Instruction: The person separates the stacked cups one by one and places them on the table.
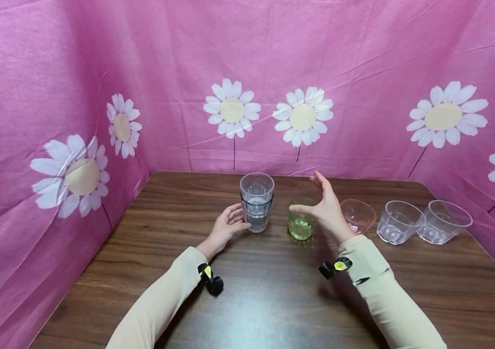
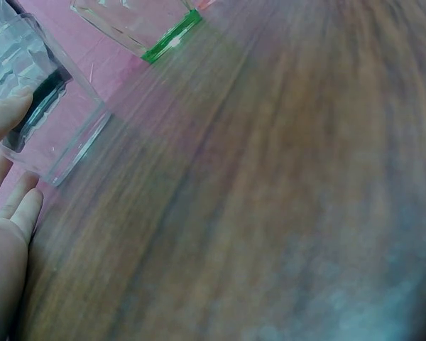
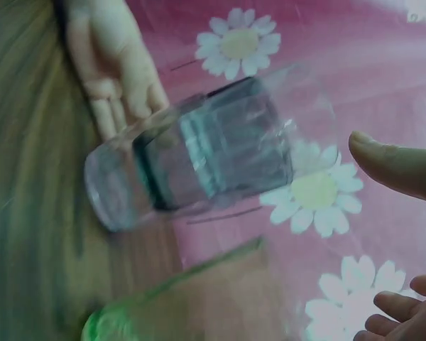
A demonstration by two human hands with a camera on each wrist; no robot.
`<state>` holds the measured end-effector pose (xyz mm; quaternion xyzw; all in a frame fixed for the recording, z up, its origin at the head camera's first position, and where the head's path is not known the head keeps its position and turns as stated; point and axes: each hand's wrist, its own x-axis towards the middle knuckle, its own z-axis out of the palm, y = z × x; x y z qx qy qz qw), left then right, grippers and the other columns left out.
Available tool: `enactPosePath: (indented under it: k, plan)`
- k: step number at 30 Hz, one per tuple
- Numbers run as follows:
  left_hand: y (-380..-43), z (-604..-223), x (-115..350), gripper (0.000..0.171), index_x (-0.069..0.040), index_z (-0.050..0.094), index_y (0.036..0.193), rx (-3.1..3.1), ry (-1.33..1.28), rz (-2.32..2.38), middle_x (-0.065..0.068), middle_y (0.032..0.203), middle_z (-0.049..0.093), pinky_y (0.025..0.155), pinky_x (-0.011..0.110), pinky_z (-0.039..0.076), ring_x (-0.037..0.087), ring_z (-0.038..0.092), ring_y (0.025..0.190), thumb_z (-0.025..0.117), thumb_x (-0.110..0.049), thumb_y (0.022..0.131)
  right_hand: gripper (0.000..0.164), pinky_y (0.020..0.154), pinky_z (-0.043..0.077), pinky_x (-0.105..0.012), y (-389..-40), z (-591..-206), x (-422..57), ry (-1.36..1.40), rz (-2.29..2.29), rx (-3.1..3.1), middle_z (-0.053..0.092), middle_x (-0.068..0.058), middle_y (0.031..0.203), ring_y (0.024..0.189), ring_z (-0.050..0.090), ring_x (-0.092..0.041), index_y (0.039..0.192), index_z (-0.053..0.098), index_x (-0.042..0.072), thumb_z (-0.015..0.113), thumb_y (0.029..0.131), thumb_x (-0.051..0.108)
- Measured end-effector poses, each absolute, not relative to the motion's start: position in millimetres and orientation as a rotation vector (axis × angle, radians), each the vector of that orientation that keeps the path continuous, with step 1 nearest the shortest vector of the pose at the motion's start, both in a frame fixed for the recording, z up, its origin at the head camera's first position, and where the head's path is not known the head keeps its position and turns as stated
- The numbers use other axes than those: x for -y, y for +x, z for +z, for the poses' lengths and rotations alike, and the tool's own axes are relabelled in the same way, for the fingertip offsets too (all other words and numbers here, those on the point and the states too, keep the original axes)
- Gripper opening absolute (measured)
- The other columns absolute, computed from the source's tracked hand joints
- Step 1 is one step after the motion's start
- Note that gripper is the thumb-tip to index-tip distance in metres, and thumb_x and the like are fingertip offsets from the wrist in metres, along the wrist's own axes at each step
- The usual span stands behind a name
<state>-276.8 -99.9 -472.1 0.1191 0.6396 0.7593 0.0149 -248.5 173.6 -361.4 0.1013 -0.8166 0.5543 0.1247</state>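
Spread right fingers [image 1: 323, 183] near green cup [image 1: 301, 227], seemingly clear of rim

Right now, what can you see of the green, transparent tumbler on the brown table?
The green, transparent tumbler looks like glass or hard plastic; I cannot tell which. Its base is bright green, its walls paler. It stands upright on the brown table, between a stack of transparent tumblers and a pinkish tumbler, touching neither. The person's right hand overlaps it in the head view, but the right wrist view shows a gap.
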Motion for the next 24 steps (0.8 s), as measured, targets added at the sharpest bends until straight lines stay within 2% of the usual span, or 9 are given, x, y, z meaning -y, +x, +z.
enactPosePath:
  k: [12, 19, 24]
  plan:
    - [-277, -472, 101, 0.063, 0.008, 0.043, 0.141, -1.986, 0.354, 2.355, 0.029, 0.137, 0.053, 0.106, 0.040, 0.046, 0.035, 0.055, 0.123, 0.067, 0.016, 0.083, 0.111, 0.120, 0.024, -0.043, -256, -351, -119, 0.507, 1.692, 2.296, 0.034, -0.023, 0.155, 0.145, 0.027, -0.033, 0.155, 0.022, 0.000, 0.090, 0.068, 0.000]
    - [-278, -473, 101, 0.064, 0.009, 0.043, 0.141, -1.992, 0.367, 2.360, 0.028, 0.138, 0.053, 0.105, 0.038, 0.047, 0.035, 0.054, 0.124, 0.067, 0.016, 0.082, 0.112, 0.116, 0.032, -0.043, -264, -355, -92, 0.510, 1.715, 2.349, 0.035, -0.023, 0.152, 0.138, 0.038, -0.038, 0.155, 0.022, 0.000, 0.091, 0.067, 0.003]
    - [-278, -473, 101, 0.063, 0.008, 0.043, 0.141, -1.992, 0.369, 2.355, 0.027, 0.138, 0.053, 0.106, 0.038, 0.047, 0.034, 0.055, 0.123, 0.067, 0.016, 0.083, 0.113, 0.114, 0.035, -0.043, -268, -357, -85, 0.465, 1.659, 2.419, 0.040, -0.020, 0.150, 0.134, 0.044, -0.034, 0.155, 0.023, 0.001, 0.093, 0.066, 0.006]
